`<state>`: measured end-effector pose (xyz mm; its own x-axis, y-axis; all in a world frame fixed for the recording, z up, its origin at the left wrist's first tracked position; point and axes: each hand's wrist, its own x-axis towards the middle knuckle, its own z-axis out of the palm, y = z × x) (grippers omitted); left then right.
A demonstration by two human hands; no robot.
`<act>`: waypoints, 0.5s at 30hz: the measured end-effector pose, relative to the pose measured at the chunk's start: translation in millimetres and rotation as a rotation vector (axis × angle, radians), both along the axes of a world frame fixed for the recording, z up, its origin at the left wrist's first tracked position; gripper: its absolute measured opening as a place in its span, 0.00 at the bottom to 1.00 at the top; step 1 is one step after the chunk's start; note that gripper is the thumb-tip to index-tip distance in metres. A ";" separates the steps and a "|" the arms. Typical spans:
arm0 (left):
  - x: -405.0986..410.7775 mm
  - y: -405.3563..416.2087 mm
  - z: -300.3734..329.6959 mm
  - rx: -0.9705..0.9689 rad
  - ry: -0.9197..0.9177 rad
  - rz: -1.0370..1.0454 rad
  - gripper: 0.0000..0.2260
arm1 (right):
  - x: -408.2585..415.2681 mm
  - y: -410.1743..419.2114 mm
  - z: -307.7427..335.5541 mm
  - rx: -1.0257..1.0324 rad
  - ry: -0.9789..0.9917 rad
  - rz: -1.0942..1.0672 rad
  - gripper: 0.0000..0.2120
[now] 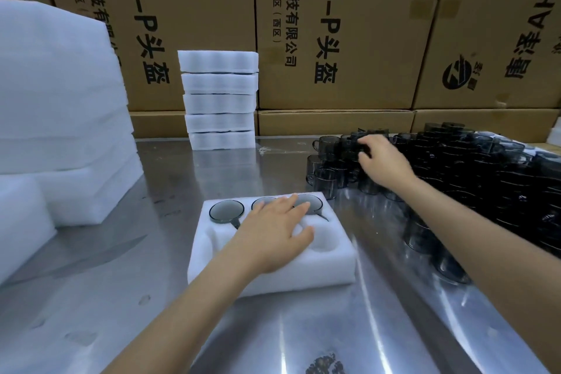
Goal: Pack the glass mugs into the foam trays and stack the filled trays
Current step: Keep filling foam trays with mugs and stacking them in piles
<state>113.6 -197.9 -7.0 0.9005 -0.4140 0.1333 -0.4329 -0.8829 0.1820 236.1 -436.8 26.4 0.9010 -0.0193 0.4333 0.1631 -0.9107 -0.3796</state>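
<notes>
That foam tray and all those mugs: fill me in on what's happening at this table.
A person is packing dark glass mugs into a white foam tray on a steel table. Three mugs already sit in the tray's far row; the near pockets that show are empty. The left hand rests flat on the tray, fingers straight. The right hand reaches into the pile of loose mugs on the right and curls round one. Five filled trays are stacked at the back, in front of cardboard boxes.

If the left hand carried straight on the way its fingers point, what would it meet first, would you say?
The left hand points up and to the right, so it would probably first meet the smoky glass mug seated in the white foam tray's far right pocket; its fingertips already look very close.
</notes>
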 end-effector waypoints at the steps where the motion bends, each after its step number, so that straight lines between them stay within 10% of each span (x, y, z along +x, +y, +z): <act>1: -0.2 -0.4 -0.6 -0.004 -0.006 0.002 0.24 | 9.7 -7.6 3.8 0.000 0.035 -0.058 0.21; 7: 3.6 0.6 -5.5 -0.030 -0.032 0.008 0.24 | 42.0 -29.7 2.6 -0.178 0.299 -0.221 0.25; 15: 5.6 1.6 -9.3 -0.043 -0.059 0.017 0.25 | 22.9 -26.5 4.1 -0.126 0.104 -0.283 0.10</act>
<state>119.1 -196.4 -16.3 0.8975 -0.3912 0.2035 -0.4286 -0.8823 0.1943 259.0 -463.2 30.5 0.9071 -0.2275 0.3542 -0.1370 -0.9551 -0.2626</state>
